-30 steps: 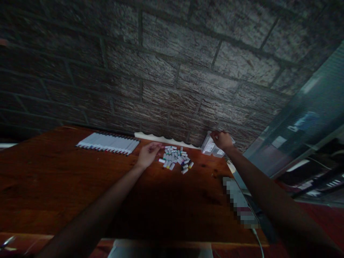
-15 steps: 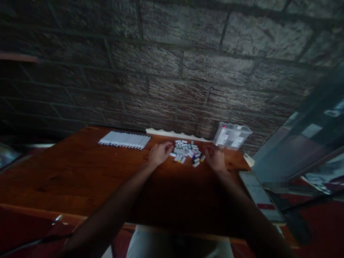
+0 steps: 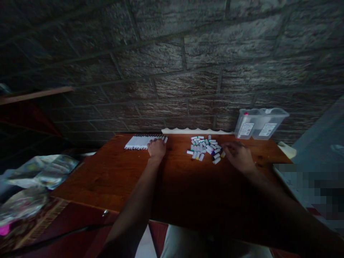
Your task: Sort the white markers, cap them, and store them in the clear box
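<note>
Head view: clear box [image 3: 280,116], pink-tipped marker [image 3: 246,114] inside at left; left hand [image 3: 157,148], right hand [image 3: 240,155]: cannot tell grip.

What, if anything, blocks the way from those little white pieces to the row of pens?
The left hand partly does: it covers part of the row of pens near the end closest to the white pieces. Nothing else visible stands between, just tabletop.

Dim light falls on a grey block wall [image 3: 172,86] behind a brown wooden table [image 3: 107,179].
</note>
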Available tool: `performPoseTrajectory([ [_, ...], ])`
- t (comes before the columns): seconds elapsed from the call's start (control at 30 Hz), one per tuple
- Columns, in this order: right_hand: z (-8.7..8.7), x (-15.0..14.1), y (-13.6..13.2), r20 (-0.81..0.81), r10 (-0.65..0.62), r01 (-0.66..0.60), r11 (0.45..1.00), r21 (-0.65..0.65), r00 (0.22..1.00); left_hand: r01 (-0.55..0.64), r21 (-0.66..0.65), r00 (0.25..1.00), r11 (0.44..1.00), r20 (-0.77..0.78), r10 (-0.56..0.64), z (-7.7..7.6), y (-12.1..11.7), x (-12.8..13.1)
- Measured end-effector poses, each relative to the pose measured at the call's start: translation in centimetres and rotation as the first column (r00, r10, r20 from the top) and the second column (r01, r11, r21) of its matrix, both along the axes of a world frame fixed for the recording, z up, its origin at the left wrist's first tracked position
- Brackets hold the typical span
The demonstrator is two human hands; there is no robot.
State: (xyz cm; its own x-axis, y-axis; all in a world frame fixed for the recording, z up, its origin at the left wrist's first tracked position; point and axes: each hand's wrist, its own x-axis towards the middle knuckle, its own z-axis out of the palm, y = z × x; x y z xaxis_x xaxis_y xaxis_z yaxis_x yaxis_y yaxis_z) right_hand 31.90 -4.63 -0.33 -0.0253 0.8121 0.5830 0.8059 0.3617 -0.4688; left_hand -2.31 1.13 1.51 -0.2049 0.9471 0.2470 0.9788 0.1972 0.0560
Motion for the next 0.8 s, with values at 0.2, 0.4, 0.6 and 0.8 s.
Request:
performPoseTrajectory([
  [0.2,0.3,-0.1,-0.1,0.080,-0.001,0.003,1.000,-0.026,0.997,0.026,-0.069,0.995,0.997,0.093,-0.020,0.1,0.3,0.5],
  [0.4,1.1,-0.5,-0.6,0.025,0.216,-0.207,0.957,-0.201,0.976,0.118,0.126,0.561,0.985,0.810,-0.171,0.4,0.8,1.4],
  [0.6,1.1,-0.8,-1.1,0.077,0.508,-0.469,0.836,-0.285,0.858,0.208,0.156,-0.357,0.965,0.931,-0.074,1.1,0.2,3.4],
  [0.8,0.5,-0.3,-0.7,0.086,0.488,-0.442,0.841,-0.313,0.868,0.269,0.207,-0.458,0.940,0.887,-0.065,0.9,-0.2,4.0],
])
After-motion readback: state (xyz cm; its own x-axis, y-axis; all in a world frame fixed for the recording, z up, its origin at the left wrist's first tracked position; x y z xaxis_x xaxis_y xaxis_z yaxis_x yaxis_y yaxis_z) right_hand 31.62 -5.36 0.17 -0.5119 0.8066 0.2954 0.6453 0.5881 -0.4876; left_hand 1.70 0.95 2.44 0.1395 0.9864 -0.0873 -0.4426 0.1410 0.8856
